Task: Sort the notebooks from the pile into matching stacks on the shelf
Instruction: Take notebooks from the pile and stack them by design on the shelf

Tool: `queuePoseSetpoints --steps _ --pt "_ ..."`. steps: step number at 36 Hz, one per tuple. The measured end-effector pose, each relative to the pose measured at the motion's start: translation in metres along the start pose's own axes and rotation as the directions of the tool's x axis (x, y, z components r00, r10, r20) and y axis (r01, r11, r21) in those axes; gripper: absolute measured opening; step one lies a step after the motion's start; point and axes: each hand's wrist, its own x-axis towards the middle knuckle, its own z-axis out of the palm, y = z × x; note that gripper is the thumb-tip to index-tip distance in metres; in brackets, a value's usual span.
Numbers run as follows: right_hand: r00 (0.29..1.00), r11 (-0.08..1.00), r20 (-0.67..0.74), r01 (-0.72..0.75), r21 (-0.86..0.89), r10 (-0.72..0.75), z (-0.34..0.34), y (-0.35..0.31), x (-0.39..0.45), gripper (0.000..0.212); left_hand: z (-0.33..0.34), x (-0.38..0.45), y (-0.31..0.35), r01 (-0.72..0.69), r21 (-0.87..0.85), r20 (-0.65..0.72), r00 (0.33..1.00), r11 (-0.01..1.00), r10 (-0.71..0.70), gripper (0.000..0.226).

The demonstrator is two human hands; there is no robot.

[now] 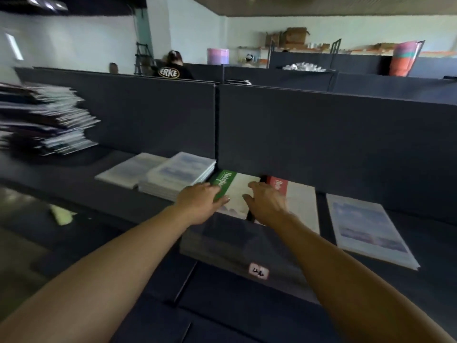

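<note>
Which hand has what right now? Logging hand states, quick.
Left hand: open, fingers resting flat on the green notebook, not gripping.
Right hand: open, palm down at the green notebook's right edge, grasping nothing visible.

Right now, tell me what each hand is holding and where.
Both hands rest on the green-banded notebook: the left hand on its left edge over the green band, the right hand on its right edge. Neither hand clearly closes around it.
</note>
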Motion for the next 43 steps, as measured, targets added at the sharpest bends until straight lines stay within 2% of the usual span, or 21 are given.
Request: queuePoseSetpoints --steps 14,16,21,29,37,43 --pt "0.98 0.98 0.048 0.193 0.04 -0.195 0.031 -0.239 0.045 0.043 -0.048 -0.102 -0.222 0.221 0.05 -0.063 0.974 0.974 -0.217 0.049" --pt "0.974 0.974 0.04 0.224 0.024 -0.225 0.035 -0.273 0.05 0.039 -0.054 -0.116 -0.252 0.253 0.064 -0.067 0.966 0.965 -0.248 0.049" --pt "0.95 0.95 0.074 0.307 -0.052 -0.303 0.042 -0.338 0.064 0.045 -0.068 -0.141 -0.317 0.327 0.097 -0.063 0.945 0.94 -0.322 0.051" --pt "0.937 0.934 0.043 0.35 -0.073 -0.348 0.041 -0.407 0.107 0.045 -0.082 -0.147 -0.389 0.377 0.111 -0.069 0.926 0.92 -0.371 0.049" --pt "0.922 0.918 -0.053 0.375 -0.128 -0.383 0.039 -0.451 0.173 0.043 -0.088 -0.115 -0.448 0.37 0.125 -0.107 0.928 0.921 -0.358 0.049" --pt "0.909 0.922 -0.155 0.38 -0.072 -0.387 0.033 -0.474 0.232 0.038 -0.107 -0.078 -0.486 0.371 0.171 -0.14 0.926 0.913 -0.35 0.053"
